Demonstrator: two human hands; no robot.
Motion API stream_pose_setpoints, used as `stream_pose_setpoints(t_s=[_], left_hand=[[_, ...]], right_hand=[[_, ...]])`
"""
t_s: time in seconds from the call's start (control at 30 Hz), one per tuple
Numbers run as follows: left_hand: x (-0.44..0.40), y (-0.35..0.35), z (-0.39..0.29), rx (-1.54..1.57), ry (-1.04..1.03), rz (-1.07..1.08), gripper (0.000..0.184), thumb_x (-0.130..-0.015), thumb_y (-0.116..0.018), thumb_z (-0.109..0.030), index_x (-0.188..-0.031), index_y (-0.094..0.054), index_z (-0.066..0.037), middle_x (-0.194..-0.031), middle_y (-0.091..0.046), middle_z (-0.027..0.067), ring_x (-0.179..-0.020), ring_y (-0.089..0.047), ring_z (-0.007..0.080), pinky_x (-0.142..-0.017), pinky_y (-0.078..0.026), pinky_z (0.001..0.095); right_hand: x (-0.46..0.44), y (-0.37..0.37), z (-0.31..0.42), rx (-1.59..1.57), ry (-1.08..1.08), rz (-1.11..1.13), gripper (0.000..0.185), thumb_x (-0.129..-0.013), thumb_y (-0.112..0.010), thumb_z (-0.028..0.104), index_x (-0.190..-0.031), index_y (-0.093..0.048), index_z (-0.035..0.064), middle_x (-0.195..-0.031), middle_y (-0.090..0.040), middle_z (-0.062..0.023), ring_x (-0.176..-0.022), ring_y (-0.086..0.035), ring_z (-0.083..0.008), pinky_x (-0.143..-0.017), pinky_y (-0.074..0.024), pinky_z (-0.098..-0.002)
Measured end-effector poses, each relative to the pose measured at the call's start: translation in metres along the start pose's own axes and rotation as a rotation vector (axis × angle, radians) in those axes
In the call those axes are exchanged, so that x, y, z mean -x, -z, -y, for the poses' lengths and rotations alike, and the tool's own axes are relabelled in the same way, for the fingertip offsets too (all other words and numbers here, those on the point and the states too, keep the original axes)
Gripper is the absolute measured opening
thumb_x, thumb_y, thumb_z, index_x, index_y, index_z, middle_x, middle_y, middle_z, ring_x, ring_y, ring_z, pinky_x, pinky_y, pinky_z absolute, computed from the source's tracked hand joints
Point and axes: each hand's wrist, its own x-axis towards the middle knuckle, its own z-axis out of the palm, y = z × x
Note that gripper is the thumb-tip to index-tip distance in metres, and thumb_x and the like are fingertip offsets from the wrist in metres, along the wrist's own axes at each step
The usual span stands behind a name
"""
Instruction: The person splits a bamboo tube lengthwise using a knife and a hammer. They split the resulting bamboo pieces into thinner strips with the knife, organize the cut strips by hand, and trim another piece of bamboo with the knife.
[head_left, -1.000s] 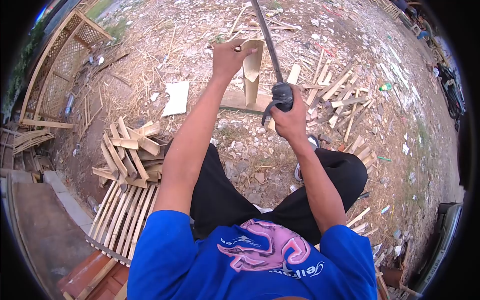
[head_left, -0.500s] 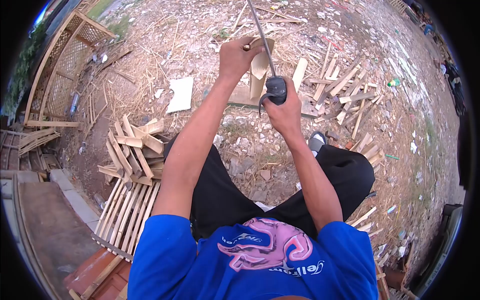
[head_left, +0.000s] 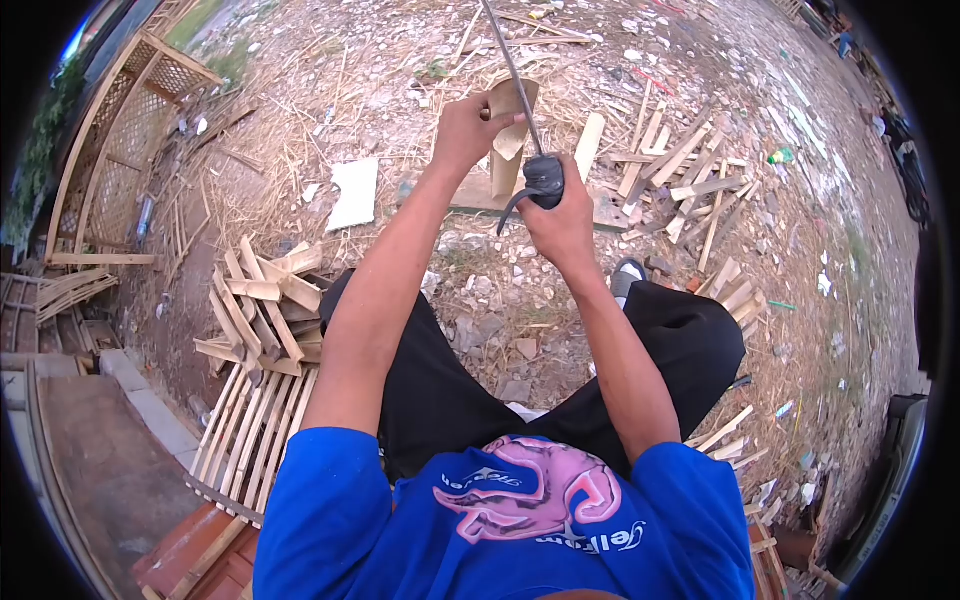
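My left hand (head_left: 466, 130) grips the upper part of a curved bamboo piece (head_left: 507, 155), which stands upright over a low wooden board (head_left: 465, 198). My right hand (head_left: 562, 215) is closed round the black wrapped handle of a long blade (head_left: 516, 75). The blade points up and slightly left, across the right edge of the bamboo piece as seen from here; whether they touch I cannot tell. A dark strap hangs from the handle.
Split bamboo pieces (head_left: 262, 300) lie piled at the left, beside a slatted bamboo rack (head_left: 250, 435). More split pieces (head_left: 690, 175) are scattered at the right. A white sheet (head_left: 353, 193) lies beyond my left forearm. A lattice frame (head_left: 115, 165) stands at far left.
The blade and my right hand have moved left, closer to the bamboo piece. The blade tilts a little more to the left. My left hand still holds the bamboo.
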Motion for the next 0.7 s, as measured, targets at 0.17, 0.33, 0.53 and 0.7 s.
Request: stream_pose_setpoints(t_s=[0.17,0.33,0.53,0.7], left_hand=[[-0.001,-0.004,0.005,0.016,-0.036,-0.025,0.040,-0.076,-0.084,-0.038,-0.090,-0.075,-0.002,-0.062,-0.066,0.0130,-0.055,-0.065,0.0217,-0.056,-0.049,0.0349],[0.000,-0.003,0.005,0.048,-0.096,-0.068,0.039,-0.076,-0.084,-0.036,-0.093,-0.075,-0.002,-0.067,-0.069,0.0157,-0.059,-0.068,0.0246,-0.059,-0.051,0.0363],[-0.001,0.000,0.002,-0.025,-0.037,-0.060,0.035,-0.077,-0.083,-0.032,-0.095,-0.076,-0.003,-0.074,-0.071,0.0182,-0.066,-0.070,0.0304,-0.063,-0.053,0.0387],[0.000,-0.001,0.003,0.018,-0.049,-0.076,0.035,-0.076,-0.084,-0.032,-0.094,-0.076,-0.002,-0.073,-0.071,0.0180,-0.065,-0.070,0.0288,-0.063,-0.052,0.0384]], right_hand=[[0.001,-0.005,-0.010,0.009,0.021,-0.029,0.049,-0.075,-0.071,0.006,-0.120,-0.052,0.0022,-0.099,-0.069,-0.0175,-0.089,-0.069,-0.0272,-0.081,-0.0527,-0.0360],[0.003,-0.006,-0.004,0.014,-0.012,-0.034,0.052,-0.074,-0.071,0.007,-0.122,-0.052,0.0009,-0.098,-0.070,-0.0181,-0.089,-0.070,-0.0285,-0.081,-0.0533,-0.0369],[0.003,-0.011,-0.009,-0.020,0.017,-0.044,0.054,-0.075,-0.074,0.009,-0.124,-0.052,0.0041,-0.098,-0.069,-0.0135,-0.088,-0.067,-0.0211,-0.081,-0.0518,-0.0337],[0.003,-0.012,-0.008,-0.012,0.011,-0.048,0.054,-0.075,-0.072,0.009,-0.124,-0.052,0.0027,-0.098,-0.070,-0.0164,-0.088,-0.070,-0.0260,-0.081,-0.0532,-0.0363]])
